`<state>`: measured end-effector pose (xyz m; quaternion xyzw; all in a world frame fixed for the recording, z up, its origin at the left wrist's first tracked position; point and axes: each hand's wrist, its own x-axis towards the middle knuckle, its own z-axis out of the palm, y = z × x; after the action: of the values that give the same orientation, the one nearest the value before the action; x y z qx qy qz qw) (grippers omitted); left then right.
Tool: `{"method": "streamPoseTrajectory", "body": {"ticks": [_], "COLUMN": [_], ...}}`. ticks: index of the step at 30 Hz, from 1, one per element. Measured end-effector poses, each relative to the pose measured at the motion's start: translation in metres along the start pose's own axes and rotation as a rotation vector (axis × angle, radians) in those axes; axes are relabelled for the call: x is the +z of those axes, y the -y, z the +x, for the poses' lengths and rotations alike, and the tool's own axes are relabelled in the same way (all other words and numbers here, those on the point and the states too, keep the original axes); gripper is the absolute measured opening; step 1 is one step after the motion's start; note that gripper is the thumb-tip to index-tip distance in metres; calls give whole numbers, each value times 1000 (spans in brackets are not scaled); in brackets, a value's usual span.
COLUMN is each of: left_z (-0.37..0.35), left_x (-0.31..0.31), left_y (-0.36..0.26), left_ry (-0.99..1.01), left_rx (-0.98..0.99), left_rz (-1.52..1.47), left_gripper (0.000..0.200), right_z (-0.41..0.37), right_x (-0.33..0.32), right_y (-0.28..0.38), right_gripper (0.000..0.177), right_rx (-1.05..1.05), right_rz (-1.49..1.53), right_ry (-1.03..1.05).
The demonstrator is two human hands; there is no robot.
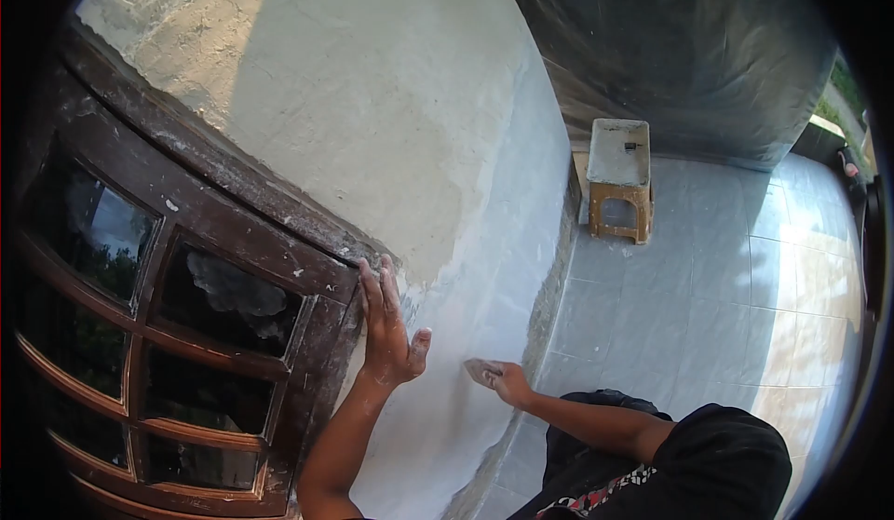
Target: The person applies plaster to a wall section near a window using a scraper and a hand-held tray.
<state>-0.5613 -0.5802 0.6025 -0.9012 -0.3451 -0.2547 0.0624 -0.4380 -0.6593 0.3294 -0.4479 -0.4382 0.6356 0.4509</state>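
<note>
My left hand [389, 329] is dusted white and rests with fingers stretched out at the edge where the brown wooden frame [321, 273] meets the wall. Lower on the wall, my right hand [510, 385] grips a small flat grey-brown piece [481, 371], its face against or very close to the white-coated surface. Whether this piece is a scraper or folded sandpaper cannot be made out. Smooth white coating [447, 427] covers the lower wall, while the bare plaster [372, 120] above is beige and rougher.
A brown plastic stool [619, 213] by the far wall carries a whitish tray [615, 152] with a small dark item in it. Dark plastic sheeting [680, 54] hangs behind. Grey tiles [652, 306] cover the floor. Glass panes [228, 297] fill the wooden frame on the left.
</note>
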Motion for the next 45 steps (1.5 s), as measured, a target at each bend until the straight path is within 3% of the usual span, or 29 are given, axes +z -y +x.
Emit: {"method": "streamPoseTrajectory", "body": {"ticks": [1,2,4,7,9,11,12,14,17,18,20,23,27,31,36,39,44,45], "left_z": [-2,-4,-6,-6,-5,-7,-7,-1,17,23,38,62,98,143,207,232,270,278], "left_x": [1,3,10,26,46,74,94,142,210,232,270,312,362,422,493,539,602,611], "left_y": [-2,-1,1,6,-2,-14,-21,-38,-57,-60,-62,-51,-25,12,31,32,28,26], "left_ry": [0,-9,-43,15,12,16,10,-111,-198,-192,-195,-97,80,196,383,501,597,596], "left_rx": [5,64,173,237,223,28,28,-244,-542,-537,-801,-878,-874,-732,-745,-789,-859,-866], "left_rz": [-19,9,53,74,74,-7,-17,-212,-403,-426,-627,-745,-738,-663,-625,-642,-657,-630], "left_gripper": [85,84,82,82,80,79,79,78,77,77,80,82,79,79,79,80,83,84], "right_z": [24,33,57,61,63,67,74,93,134,143,163,202,222,223,208,214,258,272], "right_x": [-15,-37,-91,-134,-158,-178,-187,-208,-235,-243,-255,-282,-322,-373,-435,-479,-568,-586], "right_y": [-18,13,45,114,124,126,124,118,102,104,110,91,86,90,94,84,44,37], "right_gripper": [34,37,31,20,18,16,18,28,34,34,38,39,37,36,32,31,33,30], "right_rx": [104,134,27,-19,-59,-97,-89,-100,-129,-131,-40,88,58,47,23,34,99,143], "right_rz": [257,399,528,686,719,754,770,794,764,755,765,680,677,605,637,598,373,117], "right_ry": [-119,-215,-175,-304,-285,-262,-233,-182,-220,-243,-327,-389,-425,-660,-955,-994,-1003,-1003]}}
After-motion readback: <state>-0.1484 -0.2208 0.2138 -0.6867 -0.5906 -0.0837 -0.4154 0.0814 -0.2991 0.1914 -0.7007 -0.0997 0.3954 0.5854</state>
